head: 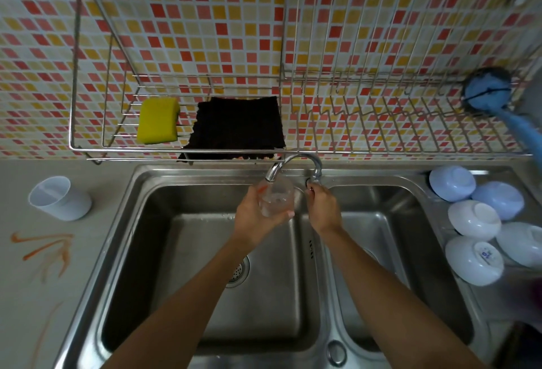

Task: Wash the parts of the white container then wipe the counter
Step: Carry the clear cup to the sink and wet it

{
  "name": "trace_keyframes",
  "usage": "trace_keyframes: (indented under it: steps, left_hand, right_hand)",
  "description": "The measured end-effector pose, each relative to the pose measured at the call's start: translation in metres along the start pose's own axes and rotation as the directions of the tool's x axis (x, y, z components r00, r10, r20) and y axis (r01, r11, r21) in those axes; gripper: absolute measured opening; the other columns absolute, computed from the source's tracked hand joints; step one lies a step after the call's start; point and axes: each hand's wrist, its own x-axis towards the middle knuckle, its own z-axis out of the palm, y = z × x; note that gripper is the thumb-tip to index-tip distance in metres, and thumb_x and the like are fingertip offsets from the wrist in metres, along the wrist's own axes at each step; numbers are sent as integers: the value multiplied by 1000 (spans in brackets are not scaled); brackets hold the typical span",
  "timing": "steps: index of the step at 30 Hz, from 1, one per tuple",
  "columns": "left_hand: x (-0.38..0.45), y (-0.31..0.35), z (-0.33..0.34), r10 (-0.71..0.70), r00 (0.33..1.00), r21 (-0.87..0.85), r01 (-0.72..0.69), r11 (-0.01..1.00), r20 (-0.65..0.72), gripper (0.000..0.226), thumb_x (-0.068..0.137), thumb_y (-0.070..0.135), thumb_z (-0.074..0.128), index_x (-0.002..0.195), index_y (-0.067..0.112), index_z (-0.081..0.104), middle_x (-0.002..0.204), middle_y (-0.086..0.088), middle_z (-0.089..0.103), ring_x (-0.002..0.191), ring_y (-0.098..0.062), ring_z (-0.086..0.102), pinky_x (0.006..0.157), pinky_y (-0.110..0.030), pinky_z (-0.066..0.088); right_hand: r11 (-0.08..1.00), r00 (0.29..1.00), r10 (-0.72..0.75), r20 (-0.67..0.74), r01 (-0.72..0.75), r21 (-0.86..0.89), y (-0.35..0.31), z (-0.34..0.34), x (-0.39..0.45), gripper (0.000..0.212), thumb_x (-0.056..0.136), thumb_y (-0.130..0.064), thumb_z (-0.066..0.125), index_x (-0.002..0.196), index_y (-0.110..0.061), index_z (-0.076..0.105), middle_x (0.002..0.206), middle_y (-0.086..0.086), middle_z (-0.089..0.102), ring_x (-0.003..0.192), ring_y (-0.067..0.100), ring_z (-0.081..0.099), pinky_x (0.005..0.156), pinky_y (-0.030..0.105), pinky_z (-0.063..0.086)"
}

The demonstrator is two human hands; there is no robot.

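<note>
My left hand [252,219] grips a clear plastic part [277,197] with an orange smear, held right under the faucet spout [272,173] over the left sink basin [164,251]. My right hand [321,207] curls its fingers round the faucet handle [311,185] at the base of the tap. A white cup-shaped container part [60,198] lies on its side on the grey counter [26,295] at the left. Orange streaks [48,247] mark the counter in front of it.
A wire wall rack [381,122] holds a yellow sponge [158,120], a dark cloth [237,128] and a blue brush [492,95]. Several upturned white bowls [475,219] sit on the drainboard at the right. The right basin [396,222] lies under my right forearm.
</note>
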Motion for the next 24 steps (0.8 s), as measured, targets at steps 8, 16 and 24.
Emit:
trace_keyframes:
  steps: [8,16,24]
  left_hand:
    - [-4,-6,-8,33,999,7,-33,999,6,85,59,36,90,131,30,44,116,15,60,101,-3,61,78,-12,46]
    - [-3,-5,-6,54,998,38,-55,998,23,80,62,32,90,128,27,46,106,19,58,93,4,59,69,0,43]
    - [4,-2,-6,68,997,67,-70,995,29,80,61,41,89,128,30,47,114,15,60,100,-6,61,79,-15,48]
  right_hand:
    - [995,995,75,-72,-70,66,4,-11,-2,26,99,-8,45,121,-5,58,104,18,67,91,32,66,72,26,45]
    - [1000,999,-4,-32,5,26,28,32,-71,46,98,-19,44,142,-9,38,140,12,48,127,28,49,99,40,45]
    - [931,981,-160,110,188,-314,61,60,-130,57,96,-30,30,144,0,32,150,17,32,141,29,28,118,31,-3]
